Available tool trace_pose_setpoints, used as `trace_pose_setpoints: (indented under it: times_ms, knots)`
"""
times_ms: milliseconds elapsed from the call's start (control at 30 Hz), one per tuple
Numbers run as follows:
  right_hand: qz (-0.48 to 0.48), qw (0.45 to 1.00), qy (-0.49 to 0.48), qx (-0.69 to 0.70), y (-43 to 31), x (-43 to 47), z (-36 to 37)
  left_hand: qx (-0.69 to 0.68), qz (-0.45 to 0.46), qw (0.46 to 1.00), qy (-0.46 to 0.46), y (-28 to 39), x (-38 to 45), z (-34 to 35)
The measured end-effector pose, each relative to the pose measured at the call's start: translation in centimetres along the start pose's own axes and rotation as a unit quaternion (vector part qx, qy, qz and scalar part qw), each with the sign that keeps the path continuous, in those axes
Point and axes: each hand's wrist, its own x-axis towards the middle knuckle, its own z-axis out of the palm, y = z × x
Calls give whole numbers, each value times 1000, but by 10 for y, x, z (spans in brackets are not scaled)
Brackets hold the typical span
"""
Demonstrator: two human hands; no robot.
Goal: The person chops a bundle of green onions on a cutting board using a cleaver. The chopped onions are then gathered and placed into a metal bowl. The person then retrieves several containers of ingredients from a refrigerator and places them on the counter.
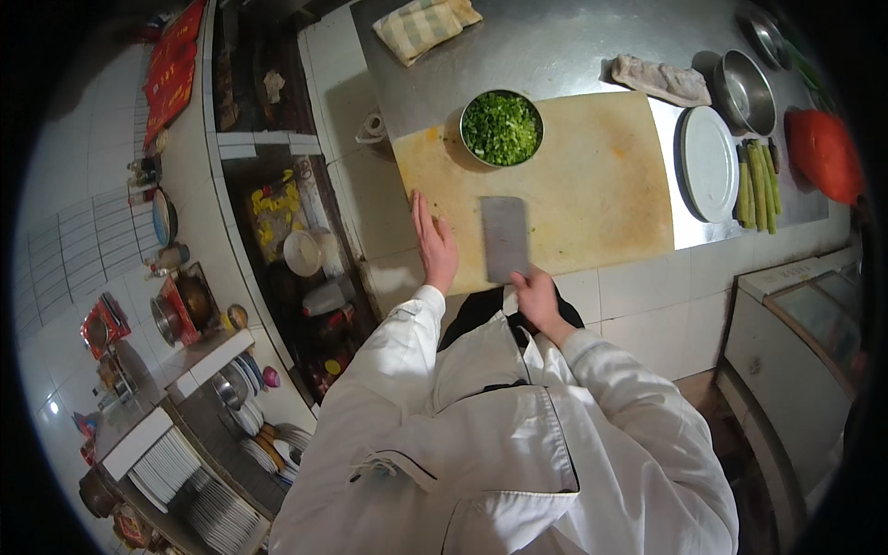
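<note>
My right hand (pixel 538 298) grips the handle of a Chinese cleaver (pixel 505 236), whose broad blade lies over the near part of a large, stained cutting board (pixel 596 187). The blade is slightly blurred. At the board's left edge my left hand (pixel 436 243) holds nothing, its fingers pointing away from me and its thumb apart. Beyond the cleaver, a round metal bowl (pixel 463 144) full of chopped green onion (pixel 503 126) stands on the board. A few green bits are scattered on the board's surface.
Right of the board are a white oval plate (pixel 709 166), green stalks (pixel 759 184), a slab of pale raw meat (pixel 662 80), a steel bowl (pixel 746 90) and a red bag (pixel 825 156). A folded checked cloth (pixel 423 28) lies on the steel table (pixel 541 48).
</note>
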Motion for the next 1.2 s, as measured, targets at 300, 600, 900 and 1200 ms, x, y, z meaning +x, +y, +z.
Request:
trace_pose_setpoints:
  times_ms: [300,600,900,1200]
  knots:
    - [-67,996,-47,35,-110,6,5,76,122,989,-17,84,42,-5]
    - [-5,982,40,182,-100,-9,-156,75,124,989,-27,49,158,28]
    - [14,976,32,215,-70,-18,-176,-18,-32,996,-85,6,142,20]
    - [4,977,-103,189,-172,6,-162,78,265,954,-121,187,124,28]
